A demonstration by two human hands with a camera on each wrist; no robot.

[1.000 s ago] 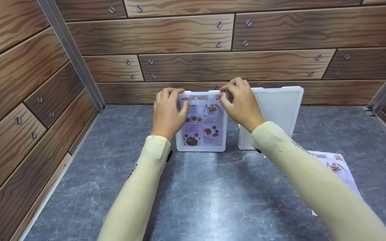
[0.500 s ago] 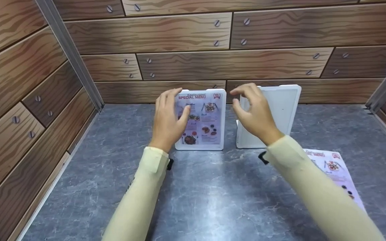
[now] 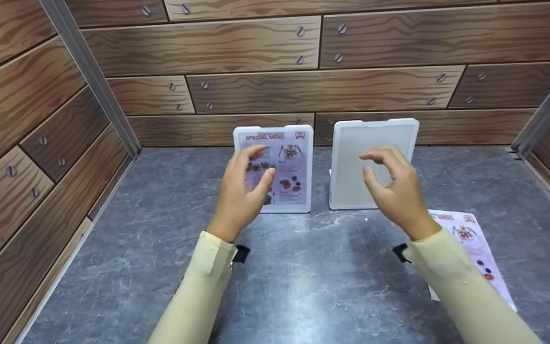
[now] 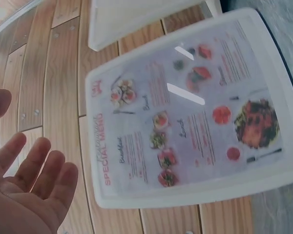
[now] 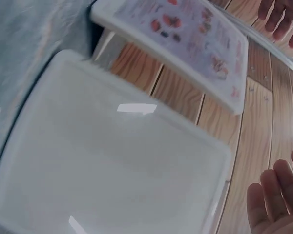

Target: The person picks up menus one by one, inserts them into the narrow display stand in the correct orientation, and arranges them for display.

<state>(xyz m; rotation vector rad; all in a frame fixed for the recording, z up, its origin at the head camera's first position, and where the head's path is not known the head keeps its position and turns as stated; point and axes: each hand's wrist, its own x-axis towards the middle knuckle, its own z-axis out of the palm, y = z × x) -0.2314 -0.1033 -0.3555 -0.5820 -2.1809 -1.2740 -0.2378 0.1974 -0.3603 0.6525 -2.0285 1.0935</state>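
A white-framed stand (image 3: pixel 299 167) with a printed special menu behind its clear front stands upright toward the back. My left hand (image 3: pixel 241 191) is in front of its left side, fingers loosely bent; in the left wrist view that hand (image 4: pixel 34 185) is apart from the menu stand (image 4: pixel 185 122) and holds nothing. To the right stands a second white stand (image 3: pixel 356 162) with a blank front. Before its right half hovers my right hand (image 3: pixel 396 188), thumb and fingers spread apart around nothing. The right wrist view shows a gap between this hand (image 5: pixel 278 195) and the blank stand (image 5: pixel 112 156).
A loose printed menu sheet (image 3: pixel 480 253) lies on the grey marbled table (image 3: pixel 294 277) at the right, partly under my right forearm. Wood-patterned walls (image 3: pixel 256 91) close off the back and both sides, with metal strips (image 3: pixel 84 76) at the corners.
Both hands have let go of the menu stand's top edge and drawn back toward me. The right hand has moved right, in front of the blank stand. The stands remain upright.
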